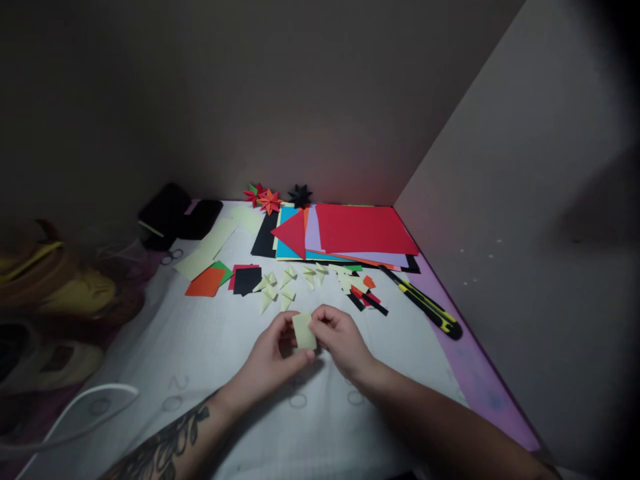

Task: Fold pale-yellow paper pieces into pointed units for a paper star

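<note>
Between my two hands is a small pale yellow piece of paper (pixel 304 332), held up above the white sheet (pixel 240 427) on the table. My left hand (pixel 277 350) grips it from the left, with the thumb near its lower edge. At its upper right edge, the thumb and fingers of my right hand (pixel 343 337) pinch it. Just beyond my hands lie several folded pale yellow paper pieces (pixel 269 293) with pointed tips. Whether the held paper has any fold is too small to tell.
Colored sheets, red on top (pixel 367 230), are stacked at the back, near folded paper stars (pixel 269 201). A yellow-black utility knife (pixel 430 310) lies right, beside paper scraps (pixel 367 297). Small squares (pixel 205 283), scissors (pixel 173 256) and a white cable (pixel 95 388) are left. A wall (pixel 530 220) stands right.
</note>
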Action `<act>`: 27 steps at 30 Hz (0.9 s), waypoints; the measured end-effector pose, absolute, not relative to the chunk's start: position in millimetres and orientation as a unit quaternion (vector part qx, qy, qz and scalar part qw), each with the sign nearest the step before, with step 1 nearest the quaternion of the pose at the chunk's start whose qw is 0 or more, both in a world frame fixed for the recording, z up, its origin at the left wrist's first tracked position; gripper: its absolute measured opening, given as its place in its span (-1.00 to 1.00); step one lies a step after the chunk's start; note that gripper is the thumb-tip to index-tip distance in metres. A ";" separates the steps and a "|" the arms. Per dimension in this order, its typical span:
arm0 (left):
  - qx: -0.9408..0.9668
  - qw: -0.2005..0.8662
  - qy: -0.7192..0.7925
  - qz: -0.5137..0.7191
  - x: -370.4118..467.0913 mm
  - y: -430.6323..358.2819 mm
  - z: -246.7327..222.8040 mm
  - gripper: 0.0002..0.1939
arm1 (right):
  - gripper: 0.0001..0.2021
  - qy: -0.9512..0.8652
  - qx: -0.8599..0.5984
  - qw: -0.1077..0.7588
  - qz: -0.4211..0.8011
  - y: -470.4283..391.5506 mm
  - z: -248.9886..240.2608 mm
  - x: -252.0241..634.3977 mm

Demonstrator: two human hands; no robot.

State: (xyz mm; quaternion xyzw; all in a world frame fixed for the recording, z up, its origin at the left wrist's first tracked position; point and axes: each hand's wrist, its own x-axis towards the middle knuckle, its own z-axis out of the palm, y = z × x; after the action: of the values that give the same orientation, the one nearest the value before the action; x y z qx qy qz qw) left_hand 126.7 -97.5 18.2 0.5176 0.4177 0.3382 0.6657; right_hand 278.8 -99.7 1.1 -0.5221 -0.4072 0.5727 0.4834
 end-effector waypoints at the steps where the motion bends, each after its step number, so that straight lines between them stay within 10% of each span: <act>1: 0.524 0.651 0.428 0.344 125.5 -96.5 18.5 -0.63 | -0.89 -0.453 -0.527 0.465 0.549 -100.3 2.4 279.8; 5: 0.561 0.588 0.474 0.339 120.9 -93.7 16.9 -0.85 | -0.85 -0.593 -0.526 0.399 0.460 -104.1 5.9 279.1; 27: 0.267 0.683 0.495 0.466 108.4 -71.7 19.6 -0.71 | -0.80 -0.560 -0.540 0.446 0.442 -106.4 -2.5 281.1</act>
State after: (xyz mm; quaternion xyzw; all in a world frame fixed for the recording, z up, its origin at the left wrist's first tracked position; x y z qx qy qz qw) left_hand 108.4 -71.7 19.6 0.2666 0.4952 0.4662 0.6829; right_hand 281.1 -106.4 -2.5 -0.5404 -0.5599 0.4420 0.4462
